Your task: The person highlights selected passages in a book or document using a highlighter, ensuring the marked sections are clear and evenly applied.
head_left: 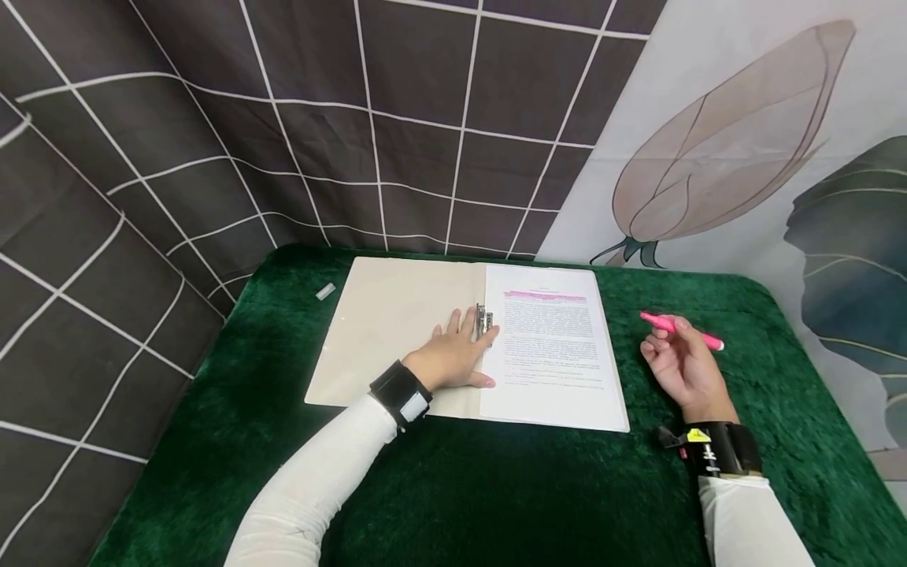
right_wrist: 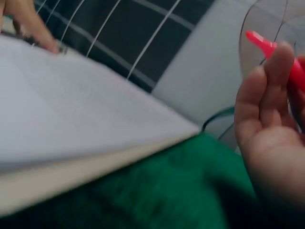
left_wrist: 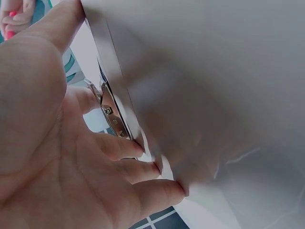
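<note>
Head view: left hand [head_left: 457,356] spread on the folder [head_left: 397,315], right hand [head_left: 683,366] holding a highlighter [head_left: 660,322] beside the page [head_left: 553,346], marking seemingly paused; left wrist: fingers [left_wrist: 116,146] beside the clip [left_wrist: 109,109]; right wrist: tip [right_wrist: 250,36] off the page; more marking would need it brought over.

I'm remotely seeing the clip [left_wrist: 112,112] gleaming, glossy metal. Sheet [head_left: 553,350] looking like smooth, matt paper. Folder [head_left: 397,323] showing as smooth board, slight sheen. Pen [head_left: 663,322] reading as smooth plastic. Tablecloth [head_left: 531,492] showing plush pile; backdrop [head_left: 418,79] hanging as creased, matt fabric.
</note>
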### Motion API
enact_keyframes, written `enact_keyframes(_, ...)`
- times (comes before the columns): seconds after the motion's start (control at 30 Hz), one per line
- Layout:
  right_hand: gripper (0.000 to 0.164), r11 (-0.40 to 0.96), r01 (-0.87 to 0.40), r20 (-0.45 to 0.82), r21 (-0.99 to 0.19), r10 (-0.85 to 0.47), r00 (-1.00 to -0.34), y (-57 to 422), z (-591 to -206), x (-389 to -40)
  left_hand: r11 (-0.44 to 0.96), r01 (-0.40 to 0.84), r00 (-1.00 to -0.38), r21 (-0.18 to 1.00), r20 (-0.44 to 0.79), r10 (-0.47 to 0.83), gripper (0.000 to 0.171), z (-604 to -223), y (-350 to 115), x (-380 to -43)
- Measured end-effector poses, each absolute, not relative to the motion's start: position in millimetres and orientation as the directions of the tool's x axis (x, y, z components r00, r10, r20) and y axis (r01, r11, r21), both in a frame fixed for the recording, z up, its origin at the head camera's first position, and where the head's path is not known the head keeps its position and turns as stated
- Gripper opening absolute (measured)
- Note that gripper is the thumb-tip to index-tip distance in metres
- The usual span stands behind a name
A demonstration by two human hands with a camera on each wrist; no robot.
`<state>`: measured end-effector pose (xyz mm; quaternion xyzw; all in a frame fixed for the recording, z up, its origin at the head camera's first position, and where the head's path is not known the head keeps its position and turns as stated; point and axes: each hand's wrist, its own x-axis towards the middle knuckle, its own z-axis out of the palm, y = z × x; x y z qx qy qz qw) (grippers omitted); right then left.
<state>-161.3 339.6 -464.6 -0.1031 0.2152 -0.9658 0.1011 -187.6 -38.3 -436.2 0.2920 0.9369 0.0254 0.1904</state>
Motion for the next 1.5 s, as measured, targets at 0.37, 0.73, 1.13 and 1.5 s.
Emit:
enact_keyframes(0.37,0.046,-0.835,0.192,0.159,-0.516,-0.314,-0.936,345.8,-477.6,-160.7,0.822,0.542,-0.752,0.176,-0.334,0.567,0.097,-439.4,-35.5,-182.1)
enact_keyframes(0.73,0.045,-0.841,0.195,0.145,-0.504,-0.305,-0.941,344.1,-477.6,-163.8,0.821,0.536,-0.754,0.197,-0.326,0.571,0.097,-438.3,-38.6,-185.2)
enact_keyframes(1.13,0.041,-0.834,0.185,0.138,-0.520,-0.295,-0.945,341.8,-476.4,-167.5,0.828,0.505,-0.784,0.244,-0.271,0.559,0.101,-432.0,-38.9,-184.5)
enact_keyframes(1.5,0.042,-0.827,0.169,0.138,-0.537,-0.284,-0.949,342.1,-476.1,-166.3,0.669,0.728,-0.671,0.153,-0.048,0.740,0.094,-427.2,-7.8,-159.2)
